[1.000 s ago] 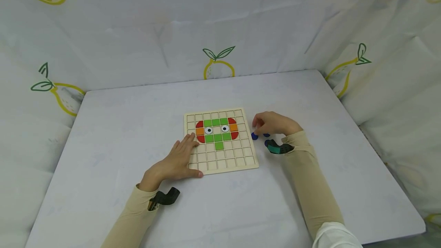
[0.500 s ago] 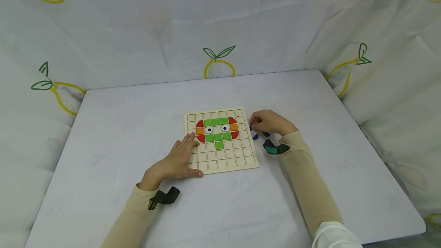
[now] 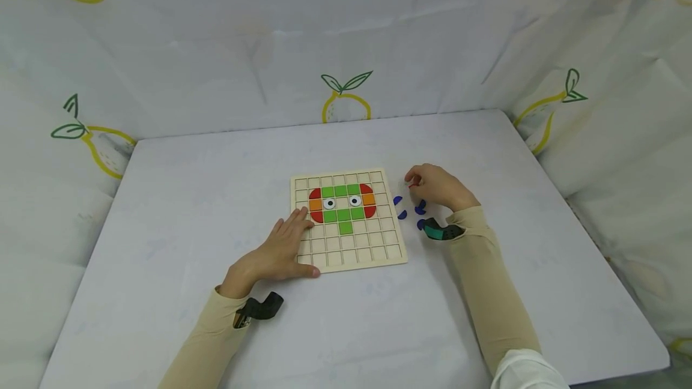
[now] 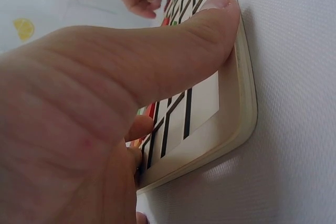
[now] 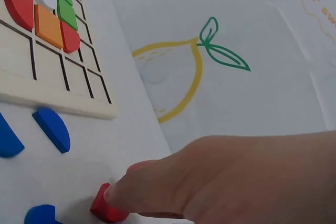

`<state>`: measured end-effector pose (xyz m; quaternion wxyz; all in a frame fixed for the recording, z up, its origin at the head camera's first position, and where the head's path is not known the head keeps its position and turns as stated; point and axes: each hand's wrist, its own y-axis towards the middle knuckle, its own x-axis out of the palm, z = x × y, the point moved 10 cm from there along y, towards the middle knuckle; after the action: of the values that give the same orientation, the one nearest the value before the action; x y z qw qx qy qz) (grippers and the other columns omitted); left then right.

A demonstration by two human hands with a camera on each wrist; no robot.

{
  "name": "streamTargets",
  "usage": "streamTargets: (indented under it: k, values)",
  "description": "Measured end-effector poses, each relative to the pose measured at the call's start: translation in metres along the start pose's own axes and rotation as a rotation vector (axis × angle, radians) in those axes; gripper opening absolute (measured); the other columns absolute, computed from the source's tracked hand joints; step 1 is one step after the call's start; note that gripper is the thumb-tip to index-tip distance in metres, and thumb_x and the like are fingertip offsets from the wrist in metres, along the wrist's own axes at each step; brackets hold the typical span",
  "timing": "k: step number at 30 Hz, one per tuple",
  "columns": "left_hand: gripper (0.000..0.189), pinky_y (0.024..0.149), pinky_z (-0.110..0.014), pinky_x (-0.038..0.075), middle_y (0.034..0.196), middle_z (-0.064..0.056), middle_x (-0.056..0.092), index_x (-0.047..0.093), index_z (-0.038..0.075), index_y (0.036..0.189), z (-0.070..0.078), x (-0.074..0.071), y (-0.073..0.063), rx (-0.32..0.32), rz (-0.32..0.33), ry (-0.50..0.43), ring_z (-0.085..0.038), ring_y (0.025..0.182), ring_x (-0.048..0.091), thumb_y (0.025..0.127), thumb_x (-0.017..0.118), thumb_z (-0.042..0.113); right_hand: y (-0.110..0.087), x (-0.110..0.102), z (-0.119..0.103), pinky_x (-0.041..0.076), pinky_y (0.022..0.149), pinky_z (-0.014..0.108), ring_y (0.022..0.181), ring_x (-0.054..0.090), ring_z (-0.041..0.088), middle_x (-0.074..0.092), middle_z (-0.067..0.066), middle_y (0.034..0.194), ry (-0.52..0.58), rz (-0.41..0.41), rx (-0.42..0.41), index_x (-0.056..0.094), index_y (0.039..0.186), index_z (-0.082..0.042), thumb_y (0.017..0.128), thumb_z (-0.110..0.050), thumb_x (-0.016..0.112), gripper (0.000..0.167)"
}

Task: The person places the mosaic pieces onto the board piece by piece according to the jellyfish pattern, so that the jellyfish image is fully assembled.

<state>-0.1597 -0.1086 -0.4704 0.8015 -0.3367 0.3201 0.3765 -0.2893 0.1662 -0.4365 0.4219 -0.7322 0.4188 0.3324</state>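
My left hand [image 3: 278, 251] lies over the left edge of a square wooden grid board [image 3: 370, 251], fingers on its surface. In the left wrist view the thumb [image 4: 210, 30] presses along the rim. Red, orange and green tiles and two eye discs [image 3: 354, 201] sit in the grid. To the board's right, my right hand [image 3: 439, 186] pinches a small red block [image 5: 105, 205] close over the table; the fingers partly hide it. Near that hand lie several blue rounded blocks [image 3: 402, 215], one of them a half-round blue block [image 5: 52, 128] beside the board edge.
A white table [image 3: 216, 185] carries everything. White cloth [image 3: 216, 65] with lemon prints hangs behind it and along both sides. Black wrist camera mounts [image 3: 262, 307] sit on both forearms.
My right hand has let go of a blue block beside the board's right edge, moved slightly right and away, and now pinches a red block. The left hand has stayed on the board.
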Motion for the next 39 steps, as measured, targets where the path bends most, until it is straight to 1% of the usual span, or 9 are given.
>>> streamTargets:
  k: [2,7,14,20,26,28,32,36,39]
  values:
    - [0.098,0.127,-0.061,0.004,0.172,-0.017,0.001,0.030,0.003,0.152,0.000,0.000,0.000,-0.001,-0.002,0.000,-0.035,0.160,-0.001,0.080,0.084,0.042,0.000,-0.002,0.005,0.052,0.092,0.049,0.107,0.054,0.034,0.059,0.021,0.122,-0.032,0.013,0.013,0.063,0.130,-0.001,0.093,-0.008,0.060,0.038]
    - [0.099,0.127,-0.061,0.005,0.172,-0.018,0.002,0.031,0.002,0.152,0.000,-0.001,-0.001,-0.004,-0.001,-0.004,-0.036,0.160,0.000,0.080,0.084,0.042,0.001,0.001,0.009,0.049,0.100,0.055,0.118,0.047,0.038,0.055,0.025,0.130,-0.068,-0.017,0.027,0.061,0.134,-0.002,0.091,-0.007,0.064,0.043]
    - [0.098,0.127,-0.061,0.005,0.172,-0.018,0.002,0.031,0.002,0.152,-0.001,-0.001,-0.001,-0.004,0.000,-0.010,-0.036,0.160,0.001,0.080,0.084,0.042,0.004,0.005,0.010,0.050,0.100,0.051,0.113,0.050,0.034,0.056,0.022,0.127,-0.045,-0.026,0.043,0.060,0.134,-0.002,0.093,-0.011,0.066,0.042]
    - [0.098,0.127,-0.061,0.005,0.172,-0.018,0.002,0.031,0.002,0.152,-0.001,-0.001,-0.001,-0.007,-0.001,-0.009,-0.036,0.160,0.000,0.080,0.085,0.041,0.007,0.008,0.009,0.052,0.097,0.048,0.109,0.053,0.032,0.057,0.020,0.124,-0.026,-0.024,0.021,0.061,0.131,-0.001,0.093,-0.012,0.065,0.040]
    - [0.098,0.128,-0.060,0.005,0.172,-0.017,0.002,0.032,0.002,0.152,0.001,0.001,0.001,-0.006,-0.001,-0.011,-0.035,0.160,0.000,0.079,0.085,0.041,0.001,0.009,0.010,0.054,0.091,0.045,0.104,0.055,0.029,0.058,0.017,0.120,-0.040,-0.003,0.021,0.061,0.131,-0.002,0.093,-0.015,0.066,0.041]
    - [0.099,0.128,-0.060,0.004,0.172,-0.017,0.002,0.031,0.002,0.153,0.002,0.001,0.001,-0.004,-0.003,-0.009,-0.035,0.160,0.000,0.079,0.085,0.042,-0.002,0.009,0.008,0.054,0.090,0.044,0.103,0.055,0.029,0.059,0.017,0.120,-0.033,0.005,0.002,0.060,0.132,-0.002,0.093,-0.016,0.066,0.042]
    - [0.098,0.128,-0.060,0.004,0.172,-0.018,0.002,0.031,0.002,0.152,0.003,-0.001,0.000,-0.005,-0.004,-0.008,-0.035,0.160,0.000,0.080,0.085,0.041,-0.007,0.008,-0.004,0.055,0.084,0.039,0.100,0.057,0.028,0.058,0.015,0.119,0.047,0.012,-0.062,0.058,0.134,-0.003,0.092,-0.015,0.067,0.045]
    - [0.098,0.127,-0.061,0.004,0.171,-0.019,0.001,0.031,0.002,0.152,0.003,-0.002,-0.001,-0.003,-0.004,-0.017,-0.036,0.160,-0.001,0.080,0.085,0.040,-0.013,0.009,-0.032,0.056,0.083,0.036,0.105,0.058,0.027,0.057,0.011,0.120,0.136,-0.005,-0.169,0.058,0.133,-0.004,0.090,-0.012,0.066,0.044]
    - [0.098,0.128,-0.059,0.003,0.172,-0.017,0.000,0.031,0.003,0.152,0.002,-0.002,-0.001,-0.011,-0.008,-0.013,-0.034,0.160,-0.002,0.080,0.085,0.041,-0.018,0.015,-0.056,0.055,0.085,0.036,0.106,0.058,0.027,0.058,0.011,0.119,0.157,-0.035,-0.261,0.059,0.129,-0.003,0.090,-0.008,0.065,0.040]
